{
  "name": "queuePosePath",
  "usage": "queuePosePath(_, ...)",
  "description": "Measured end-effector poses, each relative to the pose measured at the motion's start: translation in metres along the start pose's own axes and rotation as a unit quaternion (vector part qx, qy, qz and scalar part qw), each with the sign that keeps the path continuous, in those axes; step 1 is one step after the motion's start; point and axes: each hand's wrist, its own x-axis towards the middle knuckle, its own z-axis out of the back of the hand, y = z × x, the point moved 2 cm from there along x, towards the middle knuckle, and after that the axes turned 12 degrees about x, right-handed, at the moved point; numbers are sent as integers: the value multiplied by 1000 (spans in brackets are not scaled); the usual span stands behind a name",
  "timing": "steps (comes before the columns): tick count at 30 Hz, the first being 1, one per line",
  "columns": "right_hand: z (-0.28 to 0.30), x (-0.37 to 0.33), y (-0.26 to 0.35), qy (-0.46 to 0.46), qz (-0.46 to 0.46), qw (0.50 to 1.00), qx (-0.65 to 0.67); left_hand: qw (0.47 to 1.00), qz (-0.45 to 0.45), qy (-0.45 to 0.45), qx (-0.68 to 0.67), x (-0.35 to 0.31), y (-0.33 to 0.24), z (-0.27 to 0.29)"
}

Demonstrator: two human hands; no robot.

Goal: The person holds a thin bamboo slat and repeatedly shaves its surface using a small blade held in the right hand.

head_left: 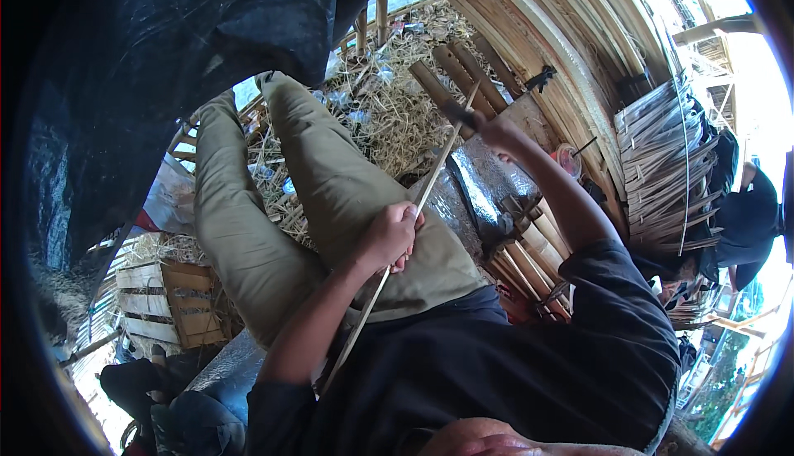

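Note:
A long thin bamboo strip [438, 165] runs slantwise over my right thigh, from beside my body up to the right. Around its middle my left hand [392, 238] is closed, resting over the lap. Farther up, my right hand [499, 136] is closed on a knife [457, 114], whose dark, slightly blurred blade crosses the strip near its far end. The handle is hidden inside the fingers. My legs, in olive trousers [331, 158], stretch away under the strip.
Shavings [389, 109] litter the ground past my legs. Long split strips [571, 59] are stacked at right, beside a tied bundle [662, 167]. Bamboo pieces [538, 249] lie by my right hip. A wooden crate [169, 303] stands left; dark plastic sheeting [207, 34] hangs upper left. People are at both sides.

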Motion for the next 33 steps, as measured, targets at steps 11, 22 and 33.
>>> queuePosePath(11, -22, -34, 20, -24, -22, 999, -36, 1000, 8, -14, -6, 3, -9, 2)
queuePosePath(22, -27, -27, 2, 2, 9, 1000, 4, 998, 8, -24, 58, -5, -6, -2)
queuePosePath(33, -23, -38, 19, 11, -26, 1000, -3, 999, -9, -19, 26, -1, -7, 0)
